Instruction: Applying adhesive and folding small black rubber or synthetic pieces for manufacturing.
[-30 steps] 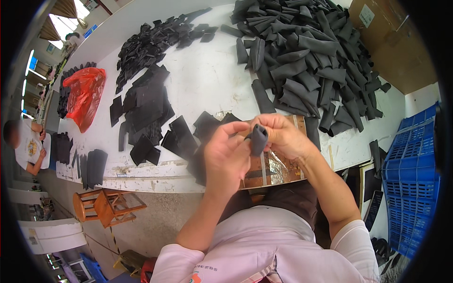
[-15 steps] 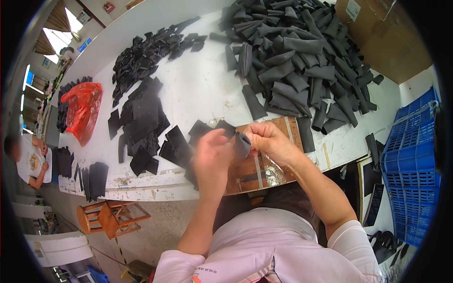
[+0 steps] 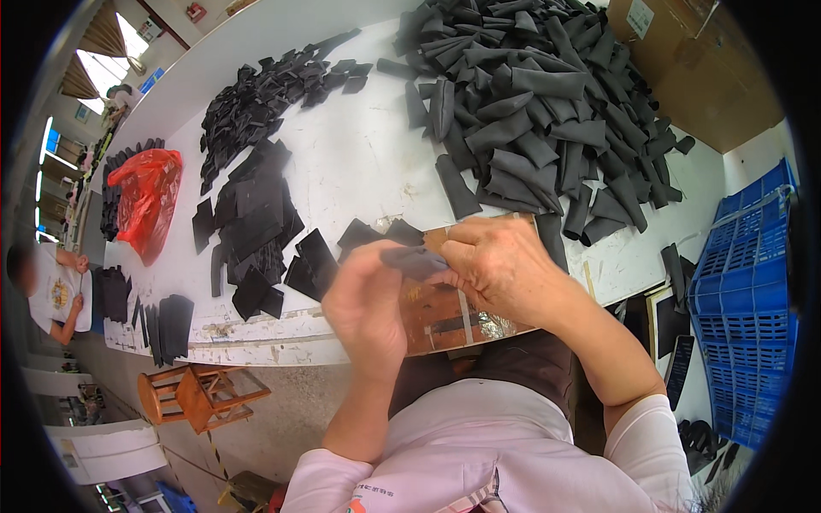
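A small dark grey, sleeve-like piece of soft sheet material [image 3: 416, 262] is held up between my hands above a wooden board [image 3: 438, 318]. My right hand [image 3: 506, 261] pinches its right end, fingers curled in. My left hand [image 3: 366, 295], a little blurred, closes on its left end with thumb and fingers. Just beyond my hands, flat black pieces [image 3: 359, 232] lie on the white table. A large heap of dark grey rolled pieces [image 3: 539, 111] rises at the far right of the board.
Flat black pieces [image 3: 252, 205] and a pile of small black pieces [image 3: 248, 107] lie to the left. Farther left is a red plastic bag [image 3: 150, 201]. A blue crate [image 3: 740, 316] and a cardboard box [image 3: 693, 77] stand right. Wooden stools [image 3: 205, 398] and another person [image 3: 60, 291] are left.
The grey piece has moved left and tilted from upright to nearly level. My left hand has come onto its left end; my right hand has turned, its back now facing up.
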Action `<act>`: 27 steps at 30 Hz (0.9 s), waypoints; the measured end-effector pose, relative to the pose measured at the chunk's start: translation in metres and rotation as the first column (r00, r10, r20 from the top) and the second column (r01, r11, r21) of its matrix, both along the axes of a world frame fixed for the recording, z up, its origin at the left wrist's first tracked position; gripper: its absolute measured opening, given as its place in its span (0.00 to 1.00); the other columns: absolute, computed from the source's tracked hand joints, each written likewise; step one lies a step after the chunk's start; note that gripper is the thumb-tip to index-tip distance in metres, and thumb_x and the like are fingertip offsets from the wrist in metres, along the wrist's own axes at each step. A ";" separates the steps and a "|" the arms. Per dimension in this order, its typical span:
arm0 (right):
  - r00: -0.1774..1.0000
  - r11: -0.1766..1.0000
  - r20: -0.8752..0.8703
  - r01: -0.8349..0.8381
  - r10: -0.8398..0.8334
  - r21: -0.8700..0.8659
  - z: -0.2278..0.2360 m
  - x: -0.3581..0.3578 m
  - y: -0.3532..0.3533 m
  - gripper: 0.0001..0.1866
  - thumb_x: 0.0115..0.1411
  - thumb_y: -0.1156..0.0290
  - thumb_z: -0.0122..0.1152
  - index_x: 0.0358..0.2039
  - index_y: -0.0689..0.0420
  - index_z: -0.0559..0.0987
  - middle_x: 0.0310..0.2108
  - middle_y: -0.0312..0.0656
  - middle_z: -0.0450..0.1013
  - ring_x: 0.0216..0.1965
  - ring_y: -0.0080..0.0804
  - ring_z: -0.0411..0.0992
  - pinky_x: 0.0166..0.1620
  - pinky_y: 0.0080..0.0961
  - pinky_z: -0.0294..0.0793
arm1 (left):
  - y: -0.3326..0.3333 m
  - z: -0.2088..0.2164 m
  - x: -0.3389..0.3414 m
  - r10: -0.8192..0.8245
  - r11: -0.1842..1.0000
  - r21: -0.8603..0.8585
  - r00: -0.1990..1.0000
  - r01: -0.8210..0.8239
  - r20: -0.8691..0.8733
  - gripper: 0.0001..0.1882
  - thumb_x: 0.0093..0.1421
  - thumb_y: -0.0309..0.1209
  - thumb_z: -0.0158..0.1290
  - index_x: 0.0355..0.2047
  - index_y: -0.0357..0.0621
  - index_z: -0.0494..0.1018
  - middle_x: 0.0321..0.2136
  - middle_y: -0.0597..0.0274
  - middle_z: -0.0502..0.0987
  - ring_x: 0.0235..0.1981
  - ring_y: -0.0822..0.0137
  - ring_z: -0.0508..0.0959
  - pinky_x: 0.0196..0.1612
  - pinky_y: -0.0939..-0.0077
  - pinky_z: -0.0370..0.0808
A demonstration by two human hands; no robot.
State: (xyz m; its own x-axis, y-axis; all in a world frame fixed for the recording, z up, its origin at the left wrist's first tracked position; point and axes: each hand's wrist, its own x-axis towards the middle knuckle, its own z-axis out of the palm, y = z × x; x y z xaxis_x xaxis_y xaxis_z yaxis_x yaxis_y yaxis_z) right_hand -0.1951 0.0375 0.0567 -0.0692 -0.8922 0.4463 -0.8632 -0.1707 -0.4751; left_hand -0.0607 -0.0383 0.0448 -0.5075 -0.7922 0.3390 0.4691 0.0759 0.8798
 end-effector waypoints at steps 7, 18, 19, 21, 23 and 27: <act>0.982 0.999 0.184 0.048 -0.044 -0.015 -0.019 0.006 0.002 0.12 0.47 0.67 0.60 0.18 0.62 0.70 0.17 0.43 0.66 0.19 0.40 0.67 0.22 0.32 0.65 | -0.002 0.004 -0.008 -0.293 0.950 0.096 0.955 0.296 -0.038 0.11 0.54 0.28 0.52 0.35 0.34 0.69 0.33 0.51 0.73 0.37 0.67 0.71 0.41 0.76 0.69; 0.946 0.996 0.324 -0.002 -0.027 0.090 -0.026 0.006 0.008 0.09 0.52 0.68 0.55 0.24 0.61 0.73 0.19 0.46 0.68 0.22 0.44 0.68 0.25 0.34 0.67 | -0.004 0.020 -0.016 -0.100 0.922 -0.313 0.920 0.229 0.378 0.06 0.50 0.23 0.54 0.29 0.33 0.71 0.26 0.60 0.73 0.26 0.74 0.71 0.31 0.83 0.68; 0.934 0.994 0.356 -0.012 -0.028 0.110 -0.022 0.005 0.009 0.10 0.52 0.67 0.55 0.23 0.61 0.72 0.19 0.46 0.68 0.22 0.45 0.68 0.25 0.35 0.66 | 0.002 0.021 -0.016 -0.107 0.968 -0.186 0.951 0.166 0.291 0.06 0.52 0.23 0.53 0.30 0.33 0.71 0.27 0.58 0.74 0.27 0.74 0.71 0.32 0.83 0.69; 0.922 0.991 0.386 -0.024 -0.030 0.132 -0.018 0.003 0.008 0.10 0.51 0.67 0.55 0.22 0.62 0.71 0.19 0.46 0.68 0.22 0.45 0.68 0.25 0.35 0.66 | 0.000 0.019 -0.011 -0.124 0.960 -0.204 0.946 0.191 0.298 0.09 0.54 0.25 0.51 0.34 0.32 0.70 0.28 0.56 0.74 0.27 0.70 0.73 0.35 0.80 0.70; 0.952 0.996 0.306 -0.012 -0.016 0.089 -0.014 0.002 0.006 0.13 0.51 0.66 0.56 0.20 0.63 0.70 0.18 0.46 0.68 0.21 0.45 0.67 0.24 0.35 0.65 | -0.001 0.020 -0.011 -0.203 0.979 -0.022 0.978 0.205 0.057 0.10 0.55 0.28 0.50 0.37 0.37 0.70 0.28 0.57 0.74 0.31 0.71 0.73 0.36 0.79 0.70; 0.980 0.997 0.199 -0.006 -0.009 0.073 0.005 0.000 0.002 0.14 0.51 0.64 0.56 0.19 0.62 0.69 0.18 0.46 0.67 0.20 0.45 0.66 0.23 0.36 0.63 | -0.008 0.021 -0.005 -0.227 0.854 0.346 0.877 0.388 -0.423 0.10 0.56 0.33 0.49 0.32 0.38 0.71 0.30 0.57 0.73 0.35 0.63 0.71 0.44 0.67 0.67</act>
State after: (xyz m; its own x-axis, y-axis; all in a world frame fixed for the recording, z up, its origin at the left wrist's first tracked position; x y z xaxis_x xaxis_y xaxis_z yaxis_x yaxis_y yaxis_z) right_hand -0.1953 0.0399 0.0622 -0.1515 -0.9217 0.3570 -0.7506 -0.1276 -0.6483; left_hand -0.0660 -0.0463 0.0655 -0.6569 -0.7197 0.2246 0.6896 -0.4532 0.5649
